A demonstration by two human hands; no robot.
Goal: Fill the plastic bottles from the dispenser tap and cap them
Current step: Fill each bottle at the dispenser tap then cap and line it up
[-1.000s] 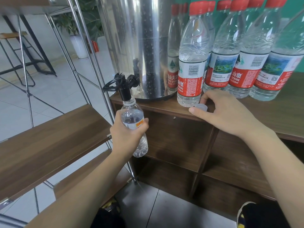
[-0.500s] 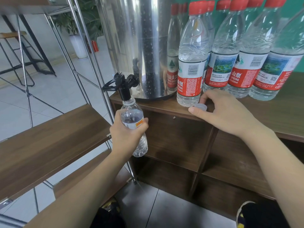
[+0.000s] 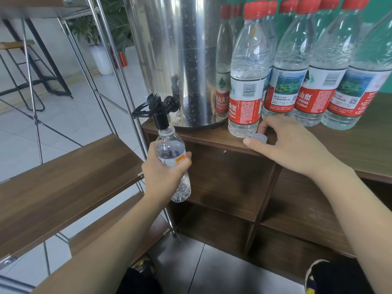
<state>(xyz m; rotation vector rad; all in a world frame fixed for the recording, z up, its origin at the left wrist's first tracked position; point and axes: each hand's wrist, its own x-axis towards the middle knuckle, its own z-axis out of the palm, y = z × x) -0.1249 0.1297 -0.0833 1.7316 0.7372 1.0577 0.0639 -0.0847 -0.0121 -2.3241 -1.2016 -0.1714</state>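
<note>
Honestly not much has changed vs a sec ago, basically a hold. Left hand is still wrapped around the small clear bottle, fingers curled round its middle, mouth right up under the black tap of the steel dispenser. Bottle sits off the front edge of the counter, held in the air, not resting on anything. Water level looks about the same across the frames, somewhere near the shoulder imo, but the plastic is clear so can't say for sure, and I can't see a stream either.

Right hand hasn't really moved: it's on the counter edge w/ thumb and fingers loosely curled round the pale cap, which lies just beside the base of the nearest red-capped bottle. Looks like a light pinch, cap not lifted yet afaict.

What that means for the task, my guess: fill on this one is at or near done, and the cap is staged for the next step. The row of big bottles behind all have caps on already, so this small one seems to be the one in progress. Tap lever position is hard to read from here, so idk if it's flowing or shut.
</note>
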